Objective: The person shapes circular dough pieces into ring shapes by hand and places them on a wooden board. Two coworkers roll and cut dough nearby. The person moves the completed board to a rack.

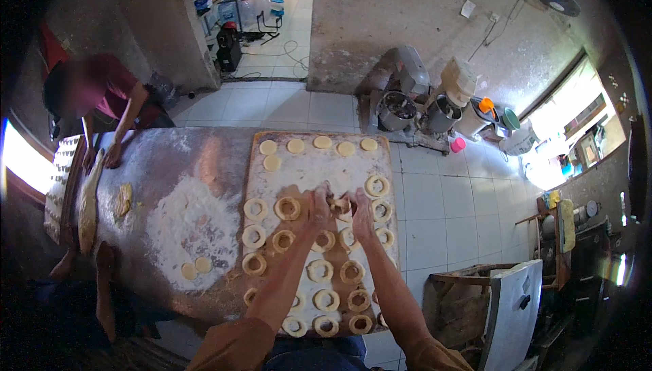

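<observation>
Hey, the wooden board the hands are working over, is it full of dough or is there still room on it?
Not full. The wooden board has dough rings across its near half and flat rounds along the far edge, with a bare floured strip between.

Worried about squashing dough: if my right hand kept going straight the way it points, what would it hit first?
Probably the dough ring at the right hand fingertips; beyond it, floured board.

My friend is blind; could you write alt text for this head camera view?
Two hands, left hand and right hand, shape a dough ring over a floured board filled with rings. Beside it, another person works dough on the metal table.
</observation>
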`<action>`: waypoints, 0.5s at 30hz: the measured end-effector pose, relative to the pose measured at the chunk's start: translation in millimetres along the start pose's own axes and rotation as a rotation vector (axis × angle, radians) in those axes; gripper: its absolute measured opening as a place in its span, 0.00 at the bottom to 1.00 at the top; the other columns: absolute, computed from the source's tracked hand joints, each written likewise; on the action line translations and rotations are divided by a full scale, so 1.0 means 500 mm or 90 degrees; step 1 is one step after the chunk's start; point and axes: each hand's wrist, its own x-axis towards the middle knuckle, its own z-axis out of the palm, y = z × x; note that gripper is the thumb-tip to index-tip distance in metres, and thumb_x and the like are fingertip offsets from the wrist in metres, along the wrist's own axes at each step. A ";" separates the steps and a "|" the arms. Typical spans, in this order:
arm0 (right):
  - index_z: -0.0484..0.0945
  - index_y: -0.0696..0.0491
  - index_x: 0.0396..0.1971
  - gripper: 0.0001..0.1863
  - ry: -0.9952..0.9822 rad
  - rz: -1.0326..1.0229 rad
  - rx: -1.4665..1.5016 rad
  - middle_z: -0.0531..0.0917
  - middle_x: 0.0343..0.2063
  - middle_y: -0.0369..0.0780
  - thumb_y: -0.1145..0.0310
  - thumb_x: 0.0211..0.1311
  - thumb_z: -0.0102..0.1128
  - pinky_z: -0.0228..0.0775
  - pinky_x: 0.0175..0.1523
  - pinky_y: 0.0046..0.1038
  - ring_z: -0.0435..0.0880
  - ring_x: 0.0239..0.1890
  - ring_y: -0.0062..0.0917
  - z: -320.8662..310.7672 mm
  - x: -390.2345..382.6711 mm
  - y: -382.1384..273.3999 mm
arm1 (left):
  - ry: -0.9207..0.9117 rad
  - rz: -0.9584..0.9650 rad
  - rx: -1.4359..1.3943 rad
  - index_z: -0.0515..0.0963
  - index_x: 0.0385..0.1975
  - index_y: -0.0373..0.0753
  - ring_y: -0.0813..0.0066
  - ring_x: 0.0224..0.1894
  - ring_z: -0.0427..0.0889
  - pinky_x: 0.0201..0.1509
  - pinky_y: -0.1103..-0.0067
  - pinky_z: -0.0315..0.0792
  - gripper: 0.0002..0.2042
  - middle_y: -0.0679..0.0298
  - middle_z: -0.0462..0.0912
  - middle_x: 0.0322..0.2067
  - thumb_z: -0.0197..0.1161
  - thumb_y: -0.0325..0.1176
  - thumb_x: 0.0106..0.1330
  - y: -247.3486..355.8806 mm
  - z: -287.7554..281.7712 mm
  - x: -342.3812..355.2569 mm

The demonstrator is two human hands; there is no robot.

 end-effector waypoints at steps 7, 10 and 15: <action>0.73 0.59 0.45 0.21 0.111 -0.132 -0.554 0.82 0.32 0.49 0.67 0.50 0.61 0.70 0.47 0.43 0.80 0.41 0.45 -0.105 0.083 0.006 | 0.099 0.257 0.709 0.74 0.32 0.35 0.53 0.32 0.77 0.41 0.63 0.70 0.11 0.53 0.78 0.28 0.57 0.38 0.60 -0.082 0.034 0.174; 0.73 0.58 0.44 0.18 0.150 -0.237 -0.671 0.80 0.38 0.51 0.70 0.51 0.59 0.66 0.51 0.46 0.76 0.46 0.47 -0.173 0.096 0.059 | 0.020 0.348 0.850 0.74 0.39 0.33 0.48 0.41 0.76 0.53 0.62 0.66 0.15 0.49 0.78 0.40 0.62 0.34 0.54 -0.055 0.031 0.174; 0.73 0.57 0.45 0.17 0.051 -0.274 -0.658 0.79 0.39 0.50 0.74 0.53 0.55 0.63 0.54 0.47 0.75 0.45 0.48 -0.216 0.124 0.076 | -0.121 0.296 0.775 0.77 0.39 0.35 0.50 0.43 0.77 0.55 0.62 0.66 0.15 0.50 0.81 0.35 0.64 0.33 0.51 -0.018 0.035 0.162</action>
